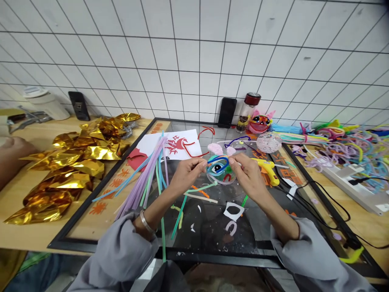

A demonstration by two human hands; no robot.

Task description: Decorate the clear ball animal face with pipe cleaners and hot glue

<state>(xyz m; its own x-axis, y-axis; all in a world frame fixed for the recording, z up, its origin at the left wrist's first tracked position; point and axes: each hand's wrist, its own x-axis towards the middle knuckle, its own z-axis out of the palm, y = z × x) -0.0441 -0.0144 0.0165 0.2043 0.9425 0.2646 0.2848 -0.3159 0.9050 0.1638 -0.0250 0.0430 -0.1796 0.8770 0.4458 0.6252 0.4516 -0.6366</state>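
Between my two hands is a bent blue pipe cleaner [218, 158]. My left hand [190, 172] pinches its left end, thumb against forefinger. On the other side, my right hand [247, 174] is closed on its right end. Directly behind the pipe cleaner sits a round clear animal face [220, 178] with pink fuzzy ears, a large black-and-white eye and a red curl; my right fingers partly cover it, and I cannot tell whether they touch it. A yellow glue gun [268, 169] lies just right of my right hand. Lilac pipe cleaners [152, 170] lie in a bundle left of my left hand.
Gold foil pieces [82, 174] spread over the left side, near another person's arm [15, 160]. A white power strip [352, 184] with black cables lies right. Behind stand a phone [227, 112], a glass bottle [245, 115] and a finished pink face [259, 123]. Paper scraps [234, 210] lie in front.
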